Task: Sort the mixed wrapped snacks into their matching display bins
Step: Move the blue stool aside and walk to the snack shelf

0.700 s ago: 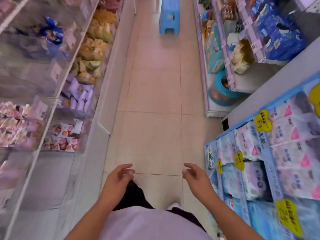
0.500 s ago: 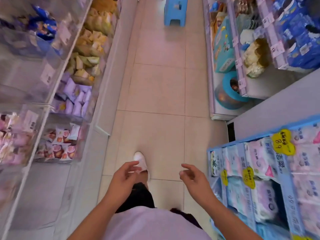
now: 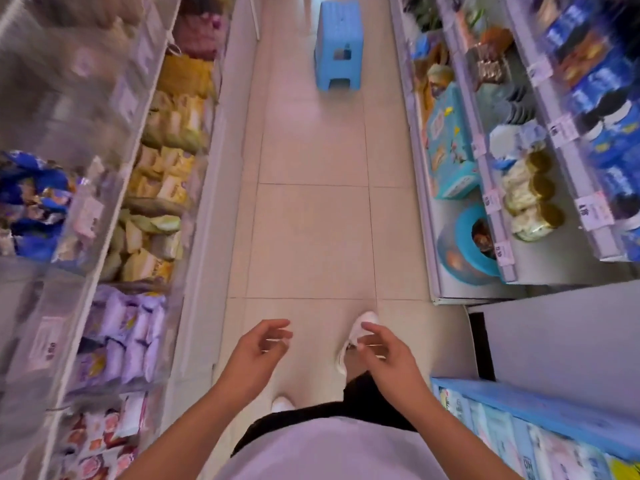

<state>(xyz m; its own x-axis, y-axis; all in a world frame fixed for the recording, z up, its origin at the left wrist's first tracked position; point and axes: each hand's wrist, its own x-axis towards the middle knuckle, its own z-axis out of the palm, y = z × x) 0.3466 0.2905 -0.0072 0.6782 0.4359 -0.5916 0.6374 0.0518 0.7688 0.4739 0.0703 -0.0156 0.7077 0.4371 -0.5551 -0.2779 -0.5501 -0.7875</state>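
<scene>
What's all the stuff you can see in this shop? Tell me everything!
Purple snack packs: many, lilac, clear bin on the left shelf.
Yellow snack packs: many, yellow, left bins further along the aisle.
Pink snack packs: several, pink and white, nearest left bin.
Blue snack packs: a pile, blue, upper left bin.
Stool: one, light blue, on the floor far down the aisle.
Box: one, turquoise, lower right shelf.
Blue packets: many, dark blue, upper right shelf.
Shoes: two, white, on the tiled floor.
Left hand: one, holding nothing, fingers loose.
Right hand: one, holding nothing, fingers loose.
</scene>
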